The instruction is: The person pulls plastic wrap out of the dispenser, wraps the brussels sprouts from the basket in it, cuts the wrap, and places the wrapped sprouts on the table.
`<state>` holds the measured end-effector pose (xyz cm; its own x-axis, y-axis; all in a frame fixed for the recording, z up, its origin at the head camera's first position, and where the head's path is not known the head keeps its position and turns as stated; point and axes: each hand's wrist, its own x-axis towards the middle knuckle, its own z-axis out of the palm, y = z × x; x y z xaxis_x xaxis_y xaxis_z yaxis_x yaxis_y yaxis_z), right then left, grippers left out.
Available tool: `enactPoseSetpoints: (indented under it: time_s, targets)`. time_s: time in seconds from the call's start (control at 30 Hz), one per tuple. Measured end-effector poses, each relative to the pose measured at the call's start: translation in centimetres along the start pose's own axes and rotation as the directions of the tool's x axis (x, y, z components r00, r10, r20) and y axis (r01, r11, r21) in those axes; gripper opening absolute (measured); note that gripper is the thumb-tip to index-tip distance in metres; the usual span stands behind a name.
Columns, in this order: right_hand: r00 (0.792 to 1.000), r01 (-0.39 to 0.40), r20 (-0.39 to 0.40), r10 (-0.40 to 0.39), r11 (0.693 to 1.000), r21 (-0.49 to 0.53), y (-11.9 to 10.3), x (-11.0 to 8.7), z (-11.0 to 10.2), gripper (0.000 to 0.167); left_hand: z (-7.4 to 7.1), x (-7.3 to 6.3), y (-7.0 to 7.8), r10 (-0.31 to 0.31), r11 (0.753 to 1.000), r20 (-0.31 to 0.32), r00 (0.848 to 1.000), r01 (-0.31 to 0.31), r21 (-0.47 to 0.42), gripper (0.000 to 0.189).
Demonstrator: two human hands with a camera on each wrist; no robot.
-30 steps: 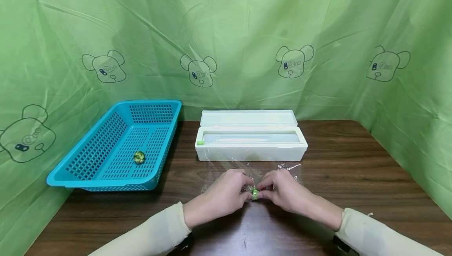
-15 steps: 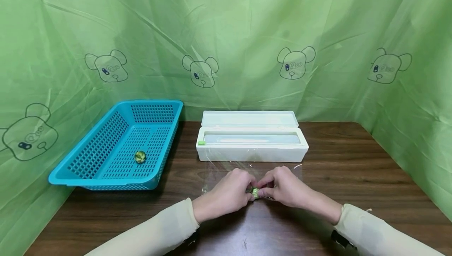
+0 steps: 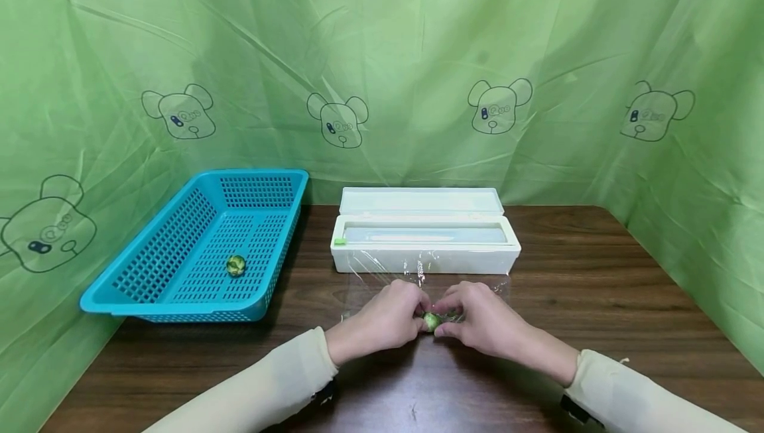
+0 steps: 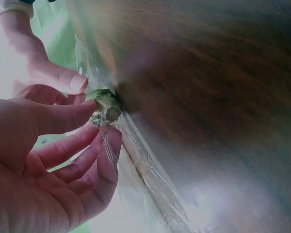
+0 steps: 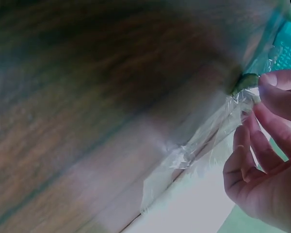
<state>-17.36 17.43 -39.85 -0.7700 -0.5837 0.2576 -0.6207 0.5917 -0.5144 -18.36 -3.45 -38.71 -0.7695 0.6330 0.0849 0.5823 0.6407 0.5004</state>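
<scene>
A small green Brussels sprout (image 3: pixel 432 322) with cling film about it sits between both hands in the head view. From the left, my left hand (image 3: pixel 389 313) pinches it between thumb and fingers; its leafy side and pale cut end (image 4: pixel 111 114) show in the left wrist view, with film strands stretched over the fingers. My right hand (image 3: pixel 482 317) holds the sprout's other side, thumb against it and fingers curled into the film. Clear cling film (image 3: pixel 370 290) runs from the hands back to a white dispenser box (image 3: pixel 425 260) with its lid raised.
A blue plastic basket (image 3: pixel 277 280) stands at the left with another Brussels sprout (image 3: pixel 235 265) in it. A green slide (image 3: pixel 339 241) sits at the left end of the box's front edge. Green cloth (image 3: pixel 412 55) hangs behind the brown wooden table (image 3: pixel 597 287).
The hands have turned the sprout and shifted it slightly toward the box. Film in front of the box now shows more shiny creases. Basket and box stay in place.
</scene>
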Motion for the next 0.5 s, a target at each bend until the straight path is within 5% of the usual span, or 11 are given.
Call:
enactPoseSetpoints:
  time_s: [0.33,0.5]
  targets:
    - [0.999,0.039,-0.017,-0.039,0.999,-0.012,0.3,0.26,0.3,0.018,-0.5,-0.07,-0.04,-0.028,0.999,0.021,0.999,0.027,0.021,0.011]
    - [0.999,0.035,0.003,-0.035,0.999,-0.005,0.55,0.59,0.15,0.014,-0.9,-0.69,0.39,-0.046,0.998,-0.018,0.999,0.047,0.051,0.022]
